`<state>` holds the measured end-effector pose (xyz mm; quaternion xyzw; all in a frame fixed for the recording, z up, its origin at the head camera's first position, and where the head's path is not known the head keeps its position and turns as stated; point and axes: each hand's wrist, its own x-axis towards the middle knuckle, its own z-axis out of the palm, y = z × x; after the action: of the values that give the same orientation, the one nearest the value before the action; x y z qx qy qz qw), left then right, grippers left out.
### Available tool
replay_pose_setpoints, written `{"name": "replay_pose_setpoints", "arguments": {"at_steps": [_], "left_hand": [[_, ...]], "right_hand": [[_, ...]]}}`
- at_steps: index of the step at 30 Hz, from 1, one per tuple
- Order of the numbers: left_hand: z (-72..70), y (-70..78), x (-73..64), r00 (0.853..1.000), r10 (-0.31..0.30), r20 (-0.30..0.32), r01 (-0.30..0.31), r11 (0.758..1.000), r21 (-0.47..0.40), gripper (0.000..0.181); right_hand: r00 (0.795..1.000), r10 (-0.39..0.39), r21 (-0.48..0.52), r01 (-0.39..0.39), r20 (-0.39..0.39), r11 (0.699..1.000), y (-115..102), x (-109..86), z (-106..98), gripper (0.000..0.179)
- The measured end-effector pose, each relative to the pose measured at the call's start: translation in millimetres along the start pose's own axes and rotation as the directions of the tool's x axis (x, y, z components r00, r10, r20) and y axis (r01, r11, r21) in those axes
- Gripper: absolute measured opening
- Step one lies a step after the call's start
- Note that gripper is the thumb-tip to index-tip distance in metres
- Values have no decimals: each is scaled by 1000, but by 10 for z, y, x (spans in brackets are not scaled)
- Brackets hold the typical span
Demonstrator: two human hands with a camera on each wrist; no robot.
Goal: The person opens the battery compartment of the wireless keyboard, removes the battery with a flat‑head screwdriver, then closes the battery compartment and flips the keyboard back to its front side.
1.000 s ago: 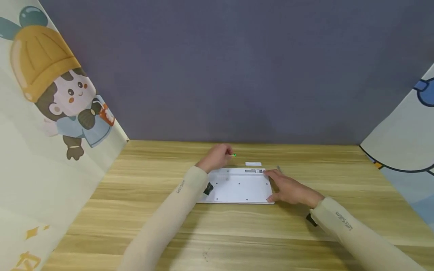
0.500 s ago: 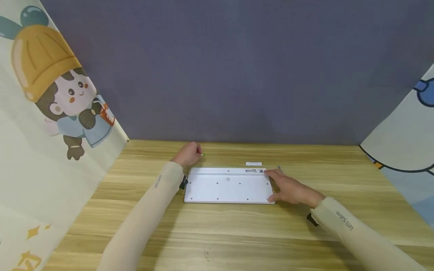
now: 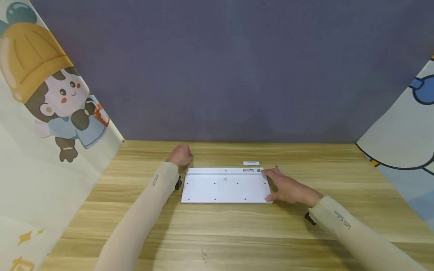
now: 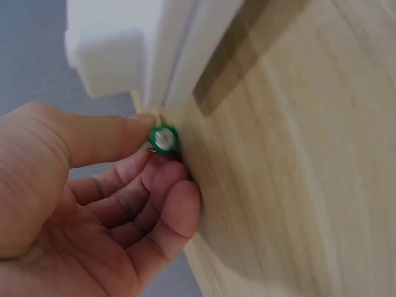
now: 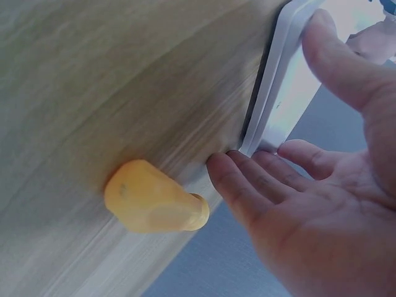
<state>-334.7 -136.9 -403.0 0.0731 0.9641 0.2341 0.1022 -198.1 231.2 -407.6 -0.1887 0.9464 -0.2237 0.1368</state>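
Observation:
A white keyboard (image 3: 225, 188) lies face down on the table, its small battery slot (image 3: 249, 170) uncovered at the far right. Beyond the keyboard's far left corner, my left hand (image 3: 181, 155) pinches a small green battery (image 4: 164, 138) between thumb and fingers. The battery's silver end faces the left wrist camera, close over the wood; the rest of it is mostly hidden. My right hand (image 3: 288, 188) spans the keyboard's right end. Its thumb (image 5: 328, 43) rests on the near corner and the index finger touches the far corner, with the other fingers extended beside the edge.
Behind the keyboard lies a small white cover (image 3: 251, 163). A thin grey shaft (image 3: 277, 168) shows behind my right hand, and a yellow handle (image 5: 151, 198) appears in the right wrist view. A dark panel (image 3: 217, 75) rises at the table's back edge.
My left hand has moved left, from over the keyboard to beyond its far left corner, carrying the battery. The right hand stays on the keyboard's right end.

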Motion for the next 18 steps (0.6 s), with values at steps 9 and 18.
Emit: {"name": "replay_pose_setpoints", "arguments": {"at_steps": [9,18], "left_hand": [[-3,-13,12,1000,20,6,-21,1000,11,14],[-11,-17,20,1000,-2,22,2,1000,-7,22]], "right_hand": [[1000,3,7,-3,7,1000,0,-2,-2,92],[1000,6,18,-7,8,1000,-22,-6,-18,92]]}}
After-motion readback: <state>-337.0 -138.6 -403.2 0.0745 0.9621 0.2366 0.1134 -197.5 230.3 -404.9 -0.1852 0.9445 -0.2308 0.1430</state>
